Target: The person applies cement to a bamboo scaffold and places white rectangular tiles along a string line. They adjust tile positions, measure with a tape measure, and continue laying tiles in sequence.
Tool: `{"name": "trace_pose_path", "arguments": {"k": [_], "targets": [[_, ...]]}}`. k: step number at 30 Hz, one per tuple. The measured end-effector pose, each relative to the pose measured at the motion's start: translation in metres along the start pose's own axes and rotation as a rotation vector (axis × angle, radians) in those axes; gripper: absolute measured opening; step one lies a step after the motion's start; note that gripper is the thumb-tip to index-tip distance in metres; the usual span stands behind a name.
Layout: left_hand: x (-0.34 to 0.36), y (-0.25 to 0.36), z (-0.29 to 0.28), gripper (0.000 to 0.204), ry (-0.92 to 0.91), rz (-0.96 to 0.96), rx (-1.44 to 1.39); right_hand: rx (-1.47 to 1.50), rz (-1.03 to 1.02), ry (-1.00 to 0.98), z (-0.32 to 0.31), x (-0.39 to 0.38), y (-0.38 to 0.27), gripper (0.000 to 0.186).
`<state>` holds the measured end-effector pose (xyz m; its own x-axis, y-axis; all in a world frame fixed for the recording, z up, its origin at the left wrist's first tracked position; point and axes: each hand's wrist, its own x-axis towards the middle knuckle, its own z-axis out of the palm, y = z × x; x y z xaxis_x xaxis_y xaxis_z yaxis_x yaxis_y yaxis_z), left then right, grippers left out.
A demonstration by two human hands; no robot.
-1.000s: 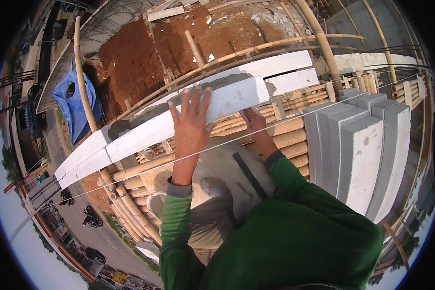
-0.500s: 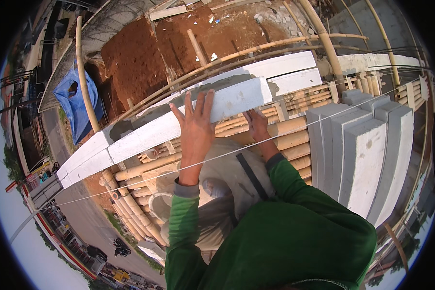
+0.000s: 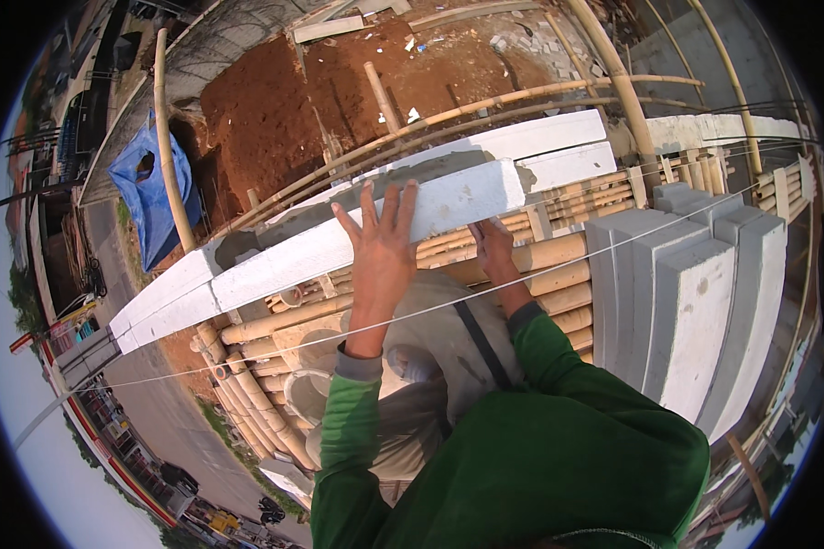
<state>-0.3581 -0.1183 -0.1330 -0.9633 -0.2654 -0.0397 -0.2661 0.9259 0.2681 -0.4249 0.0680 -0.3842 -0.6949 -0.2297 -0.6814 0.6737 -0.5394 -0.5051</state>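
White block (image 3: 449, 203) lies atop the wall, above the bamboo scaffold (image 3: 522, 265). Left hand (image 3: 382, 247) flat on its face, fingers spread; right hand (image 3: 492, 249) cupping its lower edge. Likely heavy, rigid, chalky; support underneath.

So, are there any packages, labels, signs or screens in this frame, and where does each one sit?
No packages, labels or screens can be made out.
Red and white striped band: far below at lower left, along the street edge; too small to tell whether it is signage.
Blue tarpaulin: upper left beside the red earth, crumpled and plain.
Both hands rest on a plain white block.
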Motion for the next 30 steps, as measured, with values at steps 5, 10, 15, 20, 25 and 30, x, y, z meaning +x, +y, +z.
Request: {"name": "trace_pose_path", "arguments": {"k": [5, 10, 15, 20, 25, 30], "targets": [[-0.001, 0.000, 0.002, 0.098, 0.011, -0.014, 0.001, 0.015, -0.002, 0.076, -0.002, 0.005, 0.004, 0.033], [-0.003, 0.002, 0.000, 0.097, -0.007, -0.025, 0.005, 0.063, 0.048, 0.084, -0.014, 0.012, 0.005, 0.023], [-0.004, 0.003, -0.001, 0.097, 0.020, -0.023, -0.022, -0.352, 0.023, -0.097, -0.038, 0.011, 0.000, 0.024], [-0.004, 0.003, 0.002, 0.097, 0.013, -0.026, 0.020, -1.644, -0.625, -0.041, -0.090, 0.014, -0.024, 0.022], [-0.003, 0.001, 0.002, 0.099, 0.027, -0.012, 0.011, -1.881, -0.840, -0.085, -0.136, 0.028, -0.043, 0.029], [-0.001, 0.007, -0.003, 0.092, -0.046, -0.049, 0.029, -1.607, -0.691, 0.067, -0.137, 0.031, -0.043, 0.039]]}}
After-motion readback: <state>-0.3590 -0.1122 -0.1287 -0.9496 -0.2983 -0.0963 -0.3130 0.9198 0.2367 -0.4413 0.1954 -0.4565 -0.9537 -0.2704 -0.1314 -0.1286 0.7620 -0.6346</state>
